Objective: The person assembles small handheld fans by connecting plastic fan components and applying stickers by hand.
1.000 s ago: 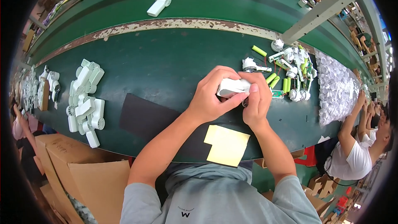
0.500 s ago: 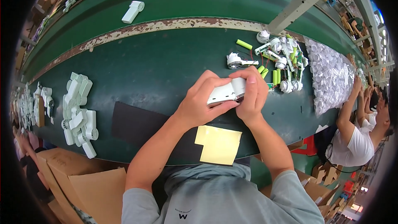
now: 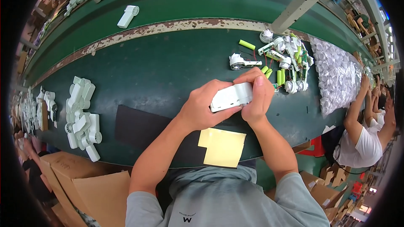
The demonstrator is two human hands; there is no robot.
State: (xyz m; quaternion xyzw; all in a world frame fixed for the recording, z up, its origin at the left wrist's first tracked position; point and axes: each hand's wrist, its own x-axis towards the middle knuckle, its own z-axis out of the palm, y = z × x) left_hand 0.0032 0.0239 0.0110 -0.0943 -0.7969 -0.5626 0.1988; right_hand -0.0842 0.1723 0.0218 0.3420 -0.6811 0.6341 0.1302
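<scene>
Above the green worktop I hold a white plastic casing (image 3: 231, 97), which looks like a small handheld fan's body. My left hand (image 3: 205, 103) grips its left end, the thumb along the lower edge. Around its right end are the fingers and thumb of my right hand (image 3: 257, 96), hiding that part. Just beyond my right hand lies a white fan motor unit (image 3: 237, 61). To its right is a heap of similar units (image 3: 290, 61) with wires and green circuit boards, among green cylindrical batteries (image 3: 281, 77).
Pale fan casings (image 3: 84, 117) are piled at left. A black mat (image 3: 139, 126) and yellow paper (image 3: 225, 147) lie near my body. A bag of clear plastic parts (image 3: 336, 73) is at right. One casing (image 3: 128, 17) rides the far belt (image 3: 189, 2). Cardboard boxes (image 3: 90, 185) stand lower left.
The white casing has turned in my hands, so its side with small slots shows more. On the far belt, the lone casing has shifted left and slightly nearer.
</scene>
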